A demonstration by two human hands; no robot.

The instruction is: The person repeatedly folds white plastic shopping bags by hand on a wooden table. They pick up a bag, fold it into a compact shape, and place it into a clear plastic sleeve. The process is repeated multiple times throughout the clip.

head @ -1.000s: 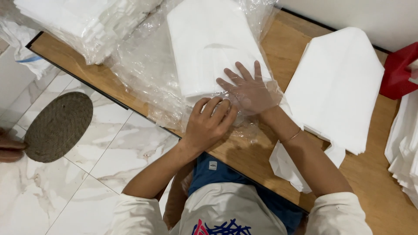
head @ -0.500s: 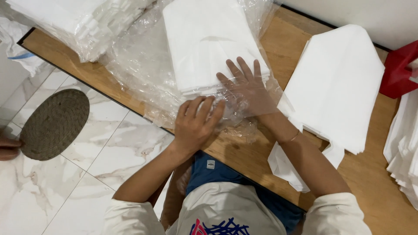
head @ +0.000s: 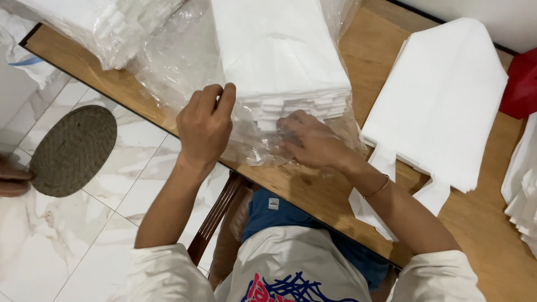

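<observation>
stack of white folded sheets (head: pixel 279 50) lies inside a clear plastic bag (head: pixel 184 61) on the wooden table (head: pixel 369 72), directly ahead of both hands. left hand (head: pixel 206 127) grips the bag's open edge, thumb and fingers pinched on the plastic at the near left corner of the stack. right hand (head: pixel 313 142) is pushed inside the bag's mouth, under the film, fingers bent against the near end of the stack; whether it actually clutches the sheets i cannot tell. a thin bracelet (head: pixel 379 187) sits on the right wrist. to the right of the right hand, a second pile of white cut sheets (head: pixel 442 106) lies bare on the table, with a red object (head: pixel 523 84) beyond it. far left of the left hand, another bagged white bundle (head: pixel 95 22) rests at the table's corner. below the left hand, on the marble floor (head: pixel 84 235), lies a round woven mat (head: pixel 72 150).
</observation>
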